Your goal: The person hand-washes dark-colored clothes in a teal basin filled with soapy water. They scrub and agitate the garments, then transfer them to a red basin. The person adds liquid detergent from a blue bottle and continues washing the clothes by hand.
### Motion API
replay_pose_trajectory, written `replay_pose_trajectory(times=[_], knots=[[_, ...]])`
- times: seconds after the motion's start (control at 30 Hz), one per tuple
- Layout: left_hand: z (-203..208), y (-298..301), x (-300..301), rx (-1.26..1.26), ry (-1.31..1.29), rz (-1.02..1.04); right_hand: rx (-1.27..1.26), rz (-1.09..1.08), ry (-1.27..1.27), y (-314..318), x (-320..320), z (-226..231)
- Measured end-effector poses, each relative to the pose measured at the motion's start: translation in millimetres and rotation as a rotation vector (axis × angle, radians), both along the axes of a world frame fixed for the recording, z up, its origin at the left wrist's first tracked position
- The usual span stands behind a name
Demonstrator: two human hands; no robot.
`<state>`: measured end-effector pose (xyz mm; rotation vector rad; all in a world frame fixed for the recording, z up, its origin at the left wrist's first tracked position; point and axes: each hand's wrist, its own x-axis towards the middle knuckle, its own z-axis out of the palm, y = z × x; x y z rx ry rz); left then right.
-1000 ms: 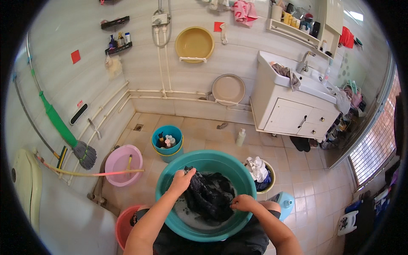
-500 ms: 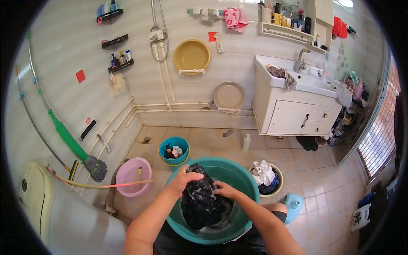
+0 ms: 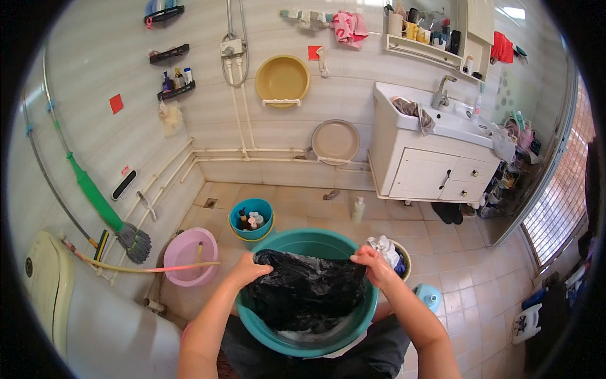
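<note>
A wet black garment (image 3: pixel 306 287) with streaks of white suds is stretched wide across a large teal basin (image 3: pixel 297 239). My left hand (image 3: pixel 249 268) pinches its upper left corner near the basin's left rim. At the right rim, my right hand (image 3: pixel 374 264) grips the opposite upper corner. The lower part of the cloth hangs into the basin, where foamy water (image 3: pixel 315 333) shows below it. What kind of garment it is, I cannot tell.
Left of the basin stand a pink basin (image 3: pixel 173 265) with a hose (image 3: pixel 170 269) over it and a blue bucket (image 3: pixel 237 211) of bottles. To the right are a tub of laundry (image 3: pixel 407 259) and a light-blue jug (image 3: pixel 429 297). Beyond stands a pump bottle (image 3: pixel 358 210).
The bunched black garment has been spread out flat between my hands. My right hand has moved right to its corner, and my left hand has shifted slightly left. The view has shifted a little.
</note>
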<state>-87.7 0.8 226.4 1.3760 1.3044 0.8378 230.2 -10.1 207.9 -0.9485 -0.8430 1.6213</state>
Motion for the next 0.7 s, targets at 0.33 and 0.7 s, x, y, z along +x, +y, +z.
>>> replay_pose_trajectory(times=[0.33, 0.7], knots=[[-18, -6, -11, 0.659, 0.507, 0.155, 0.165, -0.184, -0.013, 16, 2, 6], [-94, -31, -14, 0.611, 0.834, -0.270, 0.326, 0.455, -1.176, -36, -11, -134]])
